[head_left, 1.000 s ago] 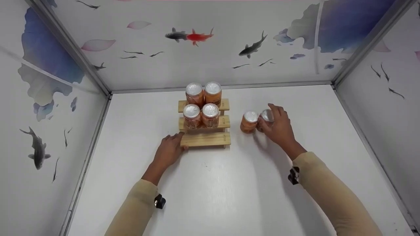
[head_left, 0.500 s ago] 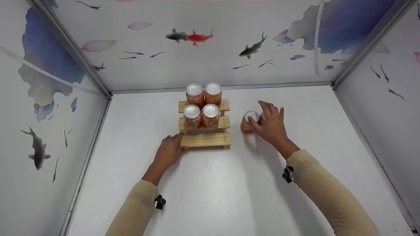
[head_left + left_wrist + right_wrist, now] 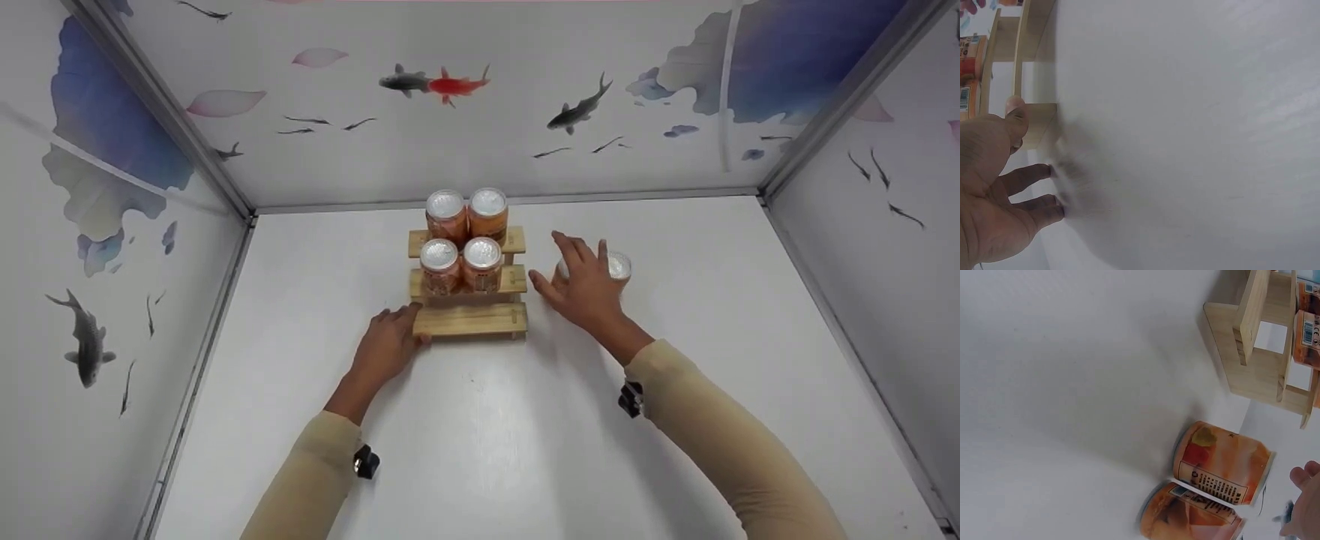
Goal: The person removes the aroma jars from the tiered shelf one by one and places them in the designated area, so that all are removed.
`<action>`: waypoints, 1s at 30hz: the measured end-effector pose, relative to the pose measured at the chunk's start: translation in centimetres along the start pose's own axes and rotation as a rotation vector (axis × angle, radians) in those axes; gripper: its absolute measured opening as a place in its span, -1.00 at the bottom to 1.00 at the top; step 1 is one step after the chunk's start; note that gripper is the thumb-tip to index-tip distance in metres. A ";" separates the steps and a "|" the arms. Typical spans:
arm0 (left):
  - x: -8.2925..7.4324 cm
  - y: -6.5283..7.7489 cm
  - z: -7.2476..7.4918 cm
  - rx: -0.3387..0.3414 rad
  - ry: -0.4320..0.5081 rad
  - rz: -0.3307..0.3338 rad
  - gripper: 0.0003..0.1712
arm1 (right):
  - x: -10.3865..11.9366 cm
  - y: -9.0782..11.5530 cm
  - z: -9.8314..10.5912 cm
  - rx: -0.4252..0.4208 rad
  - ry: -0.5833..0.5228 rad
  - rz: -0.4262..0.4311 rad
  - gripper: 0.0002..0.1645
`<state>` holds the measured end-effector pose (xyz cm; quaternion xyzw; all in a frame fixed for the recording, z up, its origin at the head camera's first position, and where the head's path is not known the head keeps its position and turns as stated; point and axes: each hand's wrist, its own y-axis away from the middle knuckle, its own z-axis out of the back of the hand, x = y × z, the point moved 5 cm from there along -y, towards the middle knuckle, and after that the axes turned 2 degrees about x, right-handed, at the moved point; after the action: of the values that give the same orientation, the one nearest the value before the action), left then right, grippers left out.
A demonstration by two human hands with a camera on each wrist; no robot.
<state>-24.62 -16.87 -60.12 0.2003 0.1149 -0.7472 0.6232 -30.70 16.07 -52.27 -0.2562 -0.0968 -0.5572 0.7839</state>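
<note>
A small three-step wooden rack (image 3: pixel 469 321) stands on the white table. My left hand (image 3: pixel 384 346) grips the left end of its lowest step, with the thumb (image 3: pixel 1015 106) against the front edge. Two orange cans with silver lids, one of them this can (image 3: pixel 482 270), stand on the middle step, and two more, including this can (image 3: pixel 446 214), on the top step. The lowest step bears nothing. Right of the rack, two similar cans stand upright side by side, the nearer can (image 3: pixel 1221 461) and the farther can (image 3: pixel 1190 517). My right hand (image 3: pixel 589 296) hovers over them, fingers spread, holding nothing.
Printed walls (image 3: pixel 495 142) with fish and lotus patterns enclose the table (image 3: pixel 465 450) at the back and both sides. Metal edging (image 3: pixel 675 195) runs along the foot of the back wall, close behind the rack.
My right hand has moved left from the right-hand can across the left-hand can toward the rack, its fingers spread. Both cans stay where they were. The left hand has not moved.
</note>
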 end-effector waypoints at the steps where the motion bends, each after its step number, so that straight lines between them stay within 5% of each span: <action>1: 0.0 0.0 0.0 0.002 0.003 0.005 -0.27 | 0.3 -0.1 -0.1 0.004 0.005 0.005 -0.05; 12: 0.2 0.1 0.0 0.002 0.017 0.000 -0.25 | 3.4 -0.5 -1.1 0.022 -0.089 0.085 -0.04; 20: 0.3 -0.1 -0.1 0.028 0.015 0.042 -0.24 | 4.9 -0.6 -1.9 0.017 -0.079 0.140 0.03; 30: 0.0 -0.1 -0.1 0.006 -0.006 0.013 -0.28 | 6.0 -0.8 -2.5 0.026 -0.064 0.161 -0.01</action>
<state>-24.69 -16.84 -60.21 0.2008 0.1096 -0.7439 0.6279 -29.61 9.64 -51.50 -0.2706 -0.1078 -0.4825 0.8260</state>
